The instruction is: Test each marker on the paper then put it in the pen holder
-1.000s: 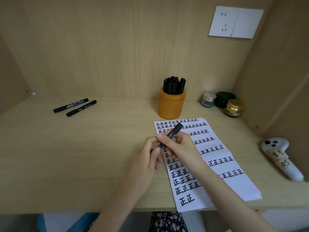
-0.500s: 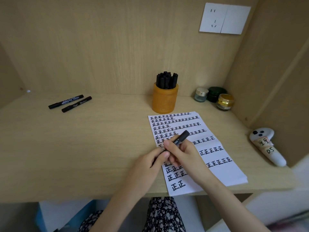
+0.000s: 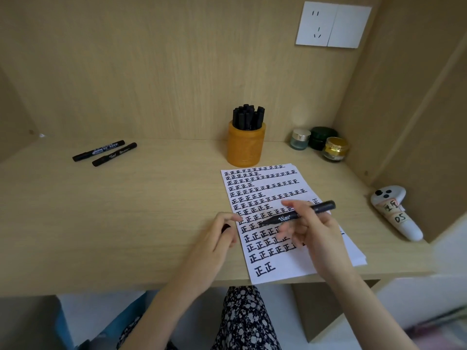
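My right hand [image 3: 316,233] holds a black marker [image 3: 298,215] nearly level above the paper [image 3: 290,266], its bare tip pointing left. The paper is a white sheet filled with rows of black test marks. Just left of the sheet, my left hand [image 3: 214,246] rests on the desk and pinches a small black cap [image 3: 225,227]. Behind the paper stands the orange pen holder [image 3: 246,147], packed with several black markers [image 3: 249,117]. Two more black markers [image 3: 98,150] [image 3: 115,154] lie side by side at the far left of the desk.
Three small jars [image 3: 320,137] sit in the back right corner. A white controller [image 3: 394,213] lies by the right wall. A wall socket [image 3: 333,25] is mounted above. Wooden walls close the desk at the back and both sides; the paper overhangs the front edge.
My hands have pulled apart: the cap came off in my left hand. My right hand moved right and laid the marker flatter, with its tip over the paper.
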Action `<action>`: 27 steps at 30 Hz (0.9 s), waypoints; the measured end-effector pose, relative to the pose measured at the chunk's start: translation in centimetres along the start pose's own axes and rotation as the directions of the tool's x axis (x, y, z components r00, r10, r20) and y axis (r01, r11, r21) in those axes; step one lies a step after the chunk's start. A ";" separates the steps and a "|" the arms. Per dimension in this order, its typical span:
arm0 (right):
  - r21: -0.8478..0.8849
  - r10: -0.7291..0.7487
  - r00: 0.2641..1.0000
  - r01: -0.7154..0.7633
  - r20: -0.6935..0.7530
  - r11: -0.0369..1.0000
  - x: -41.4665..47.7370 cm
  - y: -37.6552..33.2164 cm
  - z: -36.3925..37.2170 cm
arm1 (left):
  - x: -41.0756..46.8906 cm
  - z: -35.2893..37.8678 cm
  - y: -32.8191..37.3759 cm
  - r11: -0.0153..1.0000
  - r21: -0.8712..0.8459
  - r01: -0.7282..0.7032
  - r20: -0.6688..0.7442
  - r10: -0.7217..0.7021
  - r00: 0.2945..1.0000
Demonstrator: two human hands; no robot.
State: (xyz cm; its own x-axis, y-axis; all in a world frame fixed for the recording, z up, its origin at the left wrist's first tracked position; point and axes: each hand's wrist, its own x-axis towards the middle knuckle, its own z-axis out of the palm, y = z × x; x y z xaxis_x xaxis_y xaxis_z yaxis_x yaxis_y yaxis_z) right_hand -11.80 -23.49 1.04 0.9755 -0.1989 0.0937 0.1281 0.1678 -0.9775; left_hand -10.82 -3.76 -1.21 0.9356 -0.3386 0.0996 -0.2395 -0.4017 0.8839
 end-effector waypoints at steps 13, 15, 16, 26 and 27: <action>-0.312 -0.057 0.992 0.020 -0.109 0.950 -2.0 2.1 -1.0 | -0.4 0.2 0.1 0.995 0.093 -0.044 0.018 0.042 0.999; -0.345 -0.085 0.988 0.036 -0.128 0.938 -2.0 2.3 -0.9 | -0.3 0.2 0.1 0.994 0.101 -0.043 0.015 0.042 0.999; -0.363 -0.097 0.986 0.042 -0.134 0.931 -2.0 2.5 -0.9 | -0.3 0.3 0.0 0.994 0.103 -0.043 0.016 0.042 0.999; -0.383 -0.127 0.982 0.064 -0.142 0.921 -2.4 3.0 -0.8 | -0.3 0.5 -0.2 0.992 0.116 -0.055 -0.011 0.057 0.998; -0.381 -0.127 0.982 0.065 -0.140 0.922 -2.4 3.0 -0.8 | -0.3 0.5 -0.2 0.991 0.120 -0.052 -0.010 0.054 0.999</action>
State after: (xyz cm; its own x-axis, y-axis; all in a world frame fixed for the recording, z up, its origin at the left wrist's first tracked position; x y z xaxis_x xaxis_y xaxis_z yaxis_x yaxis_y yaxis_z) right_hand -13.92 -23.28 -2.24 0.9167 -0.3515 0.1897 0.1133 -0.2266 -0.9674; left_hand -11.15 -3.97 -1.66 0.9239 -0.3516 0.1513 -0.3173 -0.4823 0.8165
